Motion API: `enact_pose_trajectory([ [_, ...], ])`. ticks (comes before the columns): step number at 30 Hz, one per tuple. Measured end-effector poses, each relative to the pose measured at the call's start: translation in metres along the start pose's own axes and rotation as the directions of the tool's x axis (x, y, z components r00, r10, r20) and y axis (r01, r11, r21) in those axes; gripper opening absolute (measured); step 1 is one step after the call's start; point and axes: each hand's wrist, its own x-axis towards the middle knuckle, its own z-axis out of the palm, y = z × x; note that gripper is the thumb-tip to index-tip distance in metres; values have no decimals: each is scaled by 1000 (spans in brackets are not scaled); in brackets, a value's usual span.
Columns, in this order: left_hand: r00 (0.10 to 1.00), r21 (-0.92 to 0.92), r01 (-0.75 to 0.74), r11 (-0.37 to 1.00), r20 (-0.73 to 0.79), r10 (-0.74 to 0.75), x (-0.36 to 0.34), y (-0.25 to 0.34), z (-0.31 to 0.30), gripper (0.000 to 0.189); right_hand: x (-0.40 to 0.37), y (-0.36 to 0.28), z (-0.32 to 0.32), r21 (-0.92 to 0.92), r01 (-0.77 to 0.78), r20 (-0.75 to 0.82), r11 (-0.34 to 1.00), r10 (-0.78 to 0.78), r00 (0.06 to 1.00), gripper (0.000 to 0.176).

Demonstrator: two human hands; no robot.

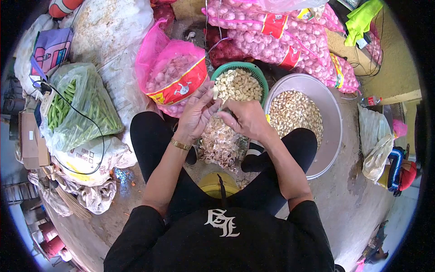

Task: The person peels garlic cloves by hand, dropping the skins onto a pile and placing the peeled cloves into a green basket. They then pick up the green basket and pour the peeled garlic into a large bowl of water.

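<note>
My left hand (195, 113), with a gold-coloured watch at the wrist, is raised and pinches a pale garlic clove (215, 93) at its fingertips. Close beside it, my right hand (248, 119) is closed, thumb and fingers together near the left fingers; what it holds is too small to make out. Just beyond both hands stands a green basket (262, 75) of peeled garlic cloves (239, 84). Beneath them lies a heap of garlic skins (222, 144) on the floor. To the right, a large pale basin (333, 113) holds unpeeled cloves (297, 115).
An opened pink mesh sack (152, 59) of garlic stands front left, and full garlic sacks (281, 41) are stacked at the back. A plastic bag of green beans (81, 106) sits at left, crossed by a black cable. Under me is a yellow seat (213, 183).
</note>
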Motion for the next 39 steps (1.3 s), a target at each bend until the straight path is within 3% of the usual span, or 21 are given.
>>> enact_pose_trajectory([
  [2, 1000, 1, 0, 1000, -17, 0, -1, 5, -3, 31, -3, 2, -3, -5, 115, 72, 993, -114, 991, 25],
  [3, 999, 1, 2, 1000, -33, -2, -3, 9, -1, 33, -5, 4, -3, -5, 115, 73, 993, -115, 991, 25],
  [5, 999, -25, -2, 1000, -47, 1, -8, 16, 5, 33, -10, 9, 0, -28, 116, 225, 993, -107, 968, 22],
  [7, 998, -52, -5, 999, -58, 2, -9, 18, 6, 32, -15, 10, 5, -18, 108, 240, 994, -101, 965, 20],
  [12, 1000, -23, -1, 1000, -10, 1, -10, 22, -4, 39, -10, 0, -1, -76, 54, 388, 996, -21, 922, 28],
  [14, 999, 60, -32, 998, -20, 33, -11, 24, -3, 38, -11, 3, 1, 104, 37, 273, 994, -65, 960, 26],
  [15, 998, 143, -60, 988, -28, 64, -11, 24, -2, 37, -10, 3, 3, 103, 39, 274, 994, -66, 960, 26],
  [17, 997, 187, -71, 980, -18, 75, -10, 24, -5, 36, -9, 1, 7, 227, -36, 52, 973, 25, 998, 28],
  [18, 996, 230, -82, 970, -6, 86, -10, 24, -3, 34, -7, 0, 8, 226, -38, 53, 973, 27, 998, 28],
  [20, 999, 259, -31, 965, -29, 40, -15, 24, 3, 32, 1, -3, 9, 425, -135, -97, 895, 194, 976, 27],
  [21, 999, 288, 17, 958, -54, -2, -17, 25, 6, 29, 4, -4, 5, 341, -98, -149, 935, 157, 976, 26],
  [25, 998, 358, 37, 933, 39, -54, -17, 22, 5, 27, 7, 0, 6, 296, -89, -188, 951, 149, 971, 26],
  [28, 997, 407, 10, 913, 60, -38, -15, 19, 6, 24, 8, 6, 6, 317, 29, -241, 948, 51, 969, 22],
  [30, 997, 484, -11, 875, 72, -28, -15, 19, 8, 22, 6, 10, 7, 456, 15, -207, 890, 89, 974, 16],
  [37, 995, 409, 33, 912, 69, -67, -15, 20, 14, 23, 5, 5, 5, 585, -43, -210, 810, 202, 957, 7],
  [39, 997, 358, 41, 933, 48, -62, -15, 16, 15, 23, 6, 5, 7, 582, -6, -278, 813, 205, 938, 6],
])
